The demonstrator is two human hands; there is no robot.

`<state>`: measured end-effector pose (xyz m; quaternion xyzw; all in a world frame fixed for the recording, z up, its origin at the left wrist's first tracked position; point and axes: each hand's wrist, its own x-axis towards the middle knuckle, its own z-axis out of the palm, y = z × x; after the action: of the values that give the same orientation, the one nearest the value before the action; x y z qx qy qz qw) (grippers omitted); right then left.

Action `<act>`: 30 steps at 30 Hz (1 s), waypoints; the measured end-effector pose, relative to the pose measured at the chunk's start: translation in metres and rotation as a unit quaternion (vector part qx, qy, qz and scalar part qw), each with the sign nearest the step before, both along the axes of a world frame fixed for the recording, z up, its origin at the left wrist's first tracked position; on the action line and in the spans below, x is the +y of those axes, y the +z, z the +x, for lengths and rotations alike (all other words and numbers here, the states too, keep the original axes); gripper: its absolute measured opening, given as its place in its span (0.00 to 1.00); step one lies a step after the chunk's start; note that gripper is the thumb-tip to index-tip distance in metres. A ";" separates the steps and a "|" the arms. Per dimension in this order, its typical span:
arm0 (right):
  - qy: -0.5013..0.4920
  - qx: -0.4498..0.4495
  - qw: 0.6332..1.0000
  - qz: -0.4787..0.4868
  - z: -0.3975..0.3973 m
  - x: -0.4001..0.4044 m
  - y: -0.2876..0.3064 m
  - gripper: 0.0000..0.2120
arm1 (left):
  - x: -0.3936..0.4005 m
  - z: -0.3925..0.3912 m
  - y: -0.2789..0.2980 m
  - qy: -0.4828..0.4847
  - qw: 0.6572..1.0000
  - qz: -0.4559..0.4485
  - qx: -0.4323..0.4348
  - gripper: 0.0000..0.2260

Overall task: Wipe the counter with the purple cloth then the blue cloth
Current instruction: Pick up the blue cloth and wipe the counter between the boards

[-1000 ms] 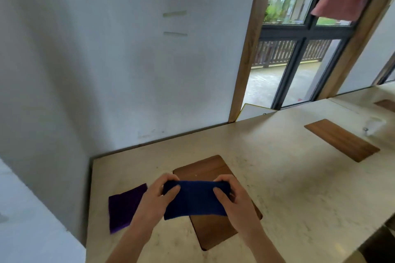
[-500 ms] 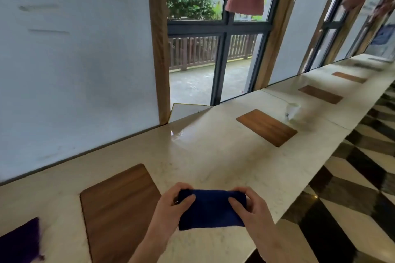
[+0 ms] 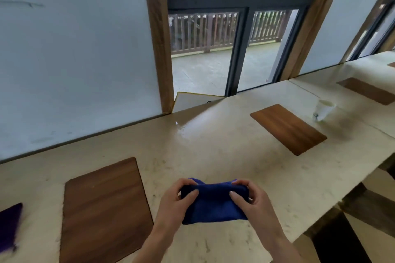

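Note:
I hold a folded blue cloth (image 3: 213,205) just above the near part of the pale stone counter (image 3: 213,151). My left hand (image 3: 173,205) grips its left end and my right hand (image 3: 254,203) grips its right end, thumbs on top. The cloth is bunched slightly between my hands. The purple cloth (image 3: 9,226) lies flat on the counter at the far left edge of the view, partly cut off.
A wooden placemat (image 3: 102,209) lies left of my hands, another (image 3: 288,128) to the right, a third (image 3: 367,90) farther right. A white cup (image 3: 322,109) stands beyond the second mat. A wet patch (image 3: 181,128) shines near the window. The counter's front edge runs at the right.
My view has swung right along the counter. My hands carried the blue cloth off the left placemat to the bare counter and squeezed it shorter. The purple cloth stayed put.

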<state>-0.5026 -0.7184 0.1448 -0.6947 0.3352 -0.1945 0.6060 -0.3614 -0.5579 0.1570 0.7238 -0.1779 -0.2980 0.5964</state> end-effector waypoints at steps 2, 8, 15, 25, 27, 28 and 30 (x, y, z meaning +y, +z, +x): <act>0.013 0.003 1.000 0.022 0.018 -0.020 -0.009 0.14 | -0.017 0.016 -0.013 0.022 1.000 0.009 -0.003 0.07; 0.074 0.044 0.994 0.072 0.065 -0.079 -0.053 0.21 | -0.066 0.049 -0.067 0.064 0.996 0.034 0.054 0.14; 0.189 0.103 0.972 0.096 0.111 -0.131 -0.109 0.27 | -0.099 0.074 -0.132 0.090 0.987 0.046 0.128 0.22; 0.347 0.294 0.884 -0.111 0.147 -0.169 -0.201 0.27 | -0.128 0.077 -0.206 0.013 0.957 0.284 0.049 0.32; 0.368 0.320 0.848 -0.206 0.144 -0.170 -0.203 0.29 | -0.129 0.069 -0.209 -0.013 0.932 0.362 0.009 0.35; 0.372 0.340 0.823 -0.263 0.141 -0.168 -0.201 0.31 | -0.127 0.066 -0.210 -0.032 0.912 0.408 -0.031 0.38; 0.365 0.382 0.777 -0.342 0.135 -0.164 -0.200 0.34 | -0.118 0.064 -0.217 -0.064 0.860 0.493 -0.113 0.41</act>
<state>-0.3676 -0.8821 -0.0551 -0.9438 0.1719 0.2209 0.1756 -0.2974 -0.6759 -0.0604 0.9393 -0.1196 -0.2998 0.1166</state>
